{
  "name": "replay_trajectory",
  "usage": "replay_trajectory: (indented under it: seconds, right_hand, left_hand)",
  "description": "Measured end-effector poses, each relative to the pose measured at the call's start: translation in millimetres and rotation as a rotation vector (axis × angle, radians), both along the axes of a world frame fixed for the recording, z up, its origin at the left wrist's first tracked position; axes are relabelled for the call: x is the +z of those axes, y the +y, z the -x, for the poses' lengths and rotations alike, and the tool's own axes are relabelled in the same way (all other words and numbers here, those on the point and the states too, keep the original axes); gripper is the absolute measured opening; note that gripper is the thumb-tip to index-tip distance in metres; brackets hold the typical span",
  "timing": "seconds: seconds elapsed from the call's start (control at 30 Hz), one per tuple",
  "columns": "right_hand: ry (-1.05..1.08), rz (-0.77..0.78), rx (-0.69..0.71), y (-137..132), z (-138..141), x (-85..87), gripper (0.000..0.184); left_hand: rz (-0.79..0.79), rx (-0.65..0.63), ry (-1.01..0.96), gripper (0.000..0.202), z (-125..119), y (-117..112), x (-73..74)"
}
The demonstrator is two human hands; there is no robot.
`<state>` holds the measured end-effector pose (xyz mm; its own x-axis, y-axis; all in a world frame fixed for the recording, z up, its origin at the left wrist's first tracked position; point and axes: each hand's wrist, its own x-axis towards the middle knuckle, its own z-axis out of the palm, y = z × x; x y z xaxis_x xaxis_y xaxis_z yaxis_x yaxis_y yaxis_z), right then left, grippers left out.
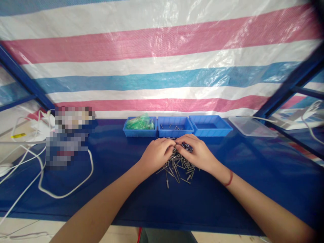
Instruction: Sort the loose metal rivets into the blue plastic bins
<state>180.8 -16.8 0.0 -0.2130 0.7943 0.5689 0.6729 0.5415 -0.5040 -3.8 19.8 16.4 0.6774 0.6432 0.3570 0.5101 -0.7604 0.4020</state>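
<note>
A loose pile of metal pop rivets and other thin metal fasteners (174, 168) lies on the blue tabletop. My left hand (158, 153) rests over the pile's left side, its fingers bent and thumb drawn in towards them. From the right, my right hand (197, 152) reaches over the pile with its fingers curled. The fingertips of both hands come together at the pile's far side, and whatever they pinch is too small to make out. Just beyond stands a blue bin (175, 130) with a few small fasteners inside.
Left of that bin is a blue bin (126, 130) holding a green plastic bag (141, 122); to the right stands another blue bin (212, 132). A clear plastic lid (253, 128) lies at the right. White cables (50, 194) loop across the left of the tabletop (202, 202).
</note>
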Motion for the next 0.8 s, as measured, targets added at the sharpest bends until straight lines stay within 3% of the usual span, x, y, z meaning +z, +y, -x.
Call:
replay_trajectory:
  seconds: [0.13, 0.23, 0.43, 0.57, 0.8]
  right_hand:
    - [0.142, 0.141, 0.024, -1.8, 0.7, 2.0, 0.017]
    - [0.265, 0.208, 0.009, -1.7, 0.9, 0.0, 0.021]
    - [0.431, 0.198, 0.010, -2.9, 4.6, -2.5, 0.021]
    - [0.423, 0.165, 0.012, -5.3, 8.1, -0.5, 0.021]
    - [0.418, 0.161, -0.045, -6.8, 8.6, -0.1, 0.020]
  left_hand:
    - [0.167, 0.057, -0.246, 0.013, -1.6, 0.2, 2.9]
    - [0.231, 0.049, -0.315, 0.015, -2.8, -0.7, 2.6]
    - [0.215, 0.017, -0.254, 0.017, -4.4, -2.2, -0.5]
    - [0.221, -0.034, -0.185, 0.022, -4.3, -2.7, -0.2]
    - [0.221, -0.025, -0.245, 0.017, -5.8, -3.1, -3.0]
